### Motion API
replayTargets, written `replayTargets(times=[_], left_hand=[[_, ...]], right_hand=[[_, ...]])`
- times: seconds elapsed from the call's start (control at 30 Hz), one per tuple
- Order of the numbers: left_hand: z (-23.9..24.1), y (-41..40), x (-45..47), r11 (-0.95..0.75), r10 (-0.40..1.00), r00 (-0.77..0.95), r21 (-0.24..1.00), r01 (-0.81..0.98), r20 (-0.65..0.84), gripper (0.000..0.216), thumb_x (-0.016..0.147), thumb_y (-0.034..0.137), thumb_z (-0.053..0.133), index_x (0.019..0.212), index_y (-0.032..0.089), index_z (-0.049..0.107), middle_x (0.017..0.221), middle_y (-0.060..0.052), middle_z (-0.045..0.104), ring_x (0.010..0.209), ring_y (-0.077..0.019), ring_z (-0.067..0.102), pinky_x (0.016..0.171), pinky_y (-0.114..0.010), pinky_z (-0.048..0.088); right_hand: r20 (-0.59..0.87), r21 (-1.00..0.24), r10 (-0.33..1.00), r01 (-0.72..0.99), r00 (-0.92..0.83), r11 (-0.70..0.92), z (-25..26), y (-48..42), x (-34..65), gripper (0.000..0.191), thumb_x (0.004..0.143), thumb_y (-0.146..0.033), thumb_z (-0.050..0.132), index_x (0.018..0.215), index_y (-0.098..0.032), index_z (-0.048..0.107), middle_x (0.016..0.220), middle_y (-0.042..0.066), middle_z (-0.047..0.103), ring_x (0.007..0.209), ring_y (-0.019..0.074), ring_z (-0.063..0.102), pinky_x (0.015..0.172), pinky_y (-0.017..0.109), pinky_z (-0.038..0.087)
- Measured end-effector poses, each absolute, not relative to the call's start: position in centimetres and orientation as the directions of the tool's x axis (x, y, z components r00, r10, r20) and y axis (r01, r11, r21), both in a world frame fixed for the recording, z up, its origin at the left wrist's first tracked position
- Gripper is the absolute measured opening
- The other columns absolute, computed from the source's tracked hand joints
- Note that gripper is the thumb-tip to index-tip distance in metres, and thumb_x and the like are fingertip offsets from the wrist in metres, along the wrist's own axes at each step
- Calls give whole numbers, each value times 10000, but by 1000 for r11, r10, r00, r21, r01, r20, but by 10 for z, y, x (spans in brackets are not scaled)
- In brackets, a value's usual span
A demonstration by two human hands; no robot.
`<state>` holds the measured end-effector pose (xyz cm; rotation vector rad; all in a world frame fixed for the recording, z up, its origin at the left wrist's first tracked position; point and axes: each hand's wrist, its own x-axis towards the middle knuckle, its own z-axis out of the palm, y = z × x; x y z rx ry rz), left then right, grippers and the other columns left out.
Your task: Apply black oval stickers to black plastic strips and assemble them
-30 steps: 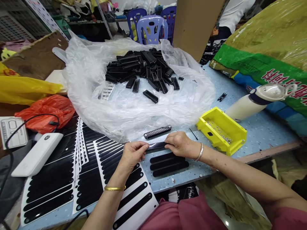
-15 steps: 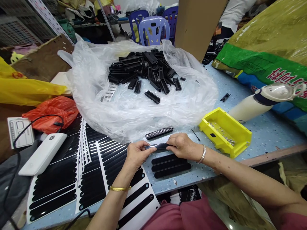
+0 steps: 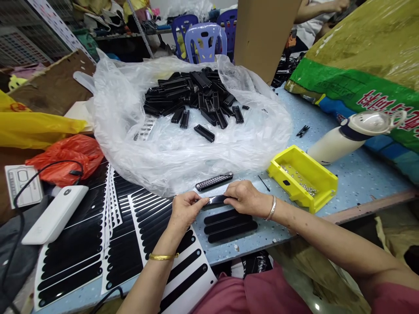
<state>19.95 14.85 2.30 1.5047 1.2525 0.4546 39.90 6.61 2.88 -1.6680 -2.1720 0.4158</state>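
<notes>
Compared with a second ago, the left hand has moved along the black strip toward the right hand — less of it shows between them, so the handling seems unfinished. Each grip is narrow, pinching the strip from its own side. It sits between the patterned piece and three bars on the tabletop.

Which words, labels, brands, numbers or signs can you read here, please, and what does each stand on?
I can read none with certainty.
Sack: large reddish characters, tilted and partly cut off.
White box: print too small.
Yellow bag: red mark, blurred.
White device: mark too small.
</notes>
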Motion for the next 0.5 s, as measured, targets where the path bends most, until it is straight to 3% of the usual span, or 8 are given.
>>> replayTargets(times=[0.3,0.5], left_hand=[[17,148,191,-146,877,463,845,514,-130,301,760,453,619,627,190,680,403,54,483,368,-93,439,382,-198,327],[15,146,190,-191,889,447,811,553,-95,326,772,473,605,623,190,668,417,44,480,384,-109,464,406,-214,345]], right_hand=[[134,-555,981,809,-141,192,20,68,405,102,784,-226,762,871,-172,767,808,57,755,750,181,679,682,261,475],[174,-505,970,830,-172,238,24,61,401,95,835,-191,701,884,-117,735,815,84,739,747,187,661,682,268,455]])
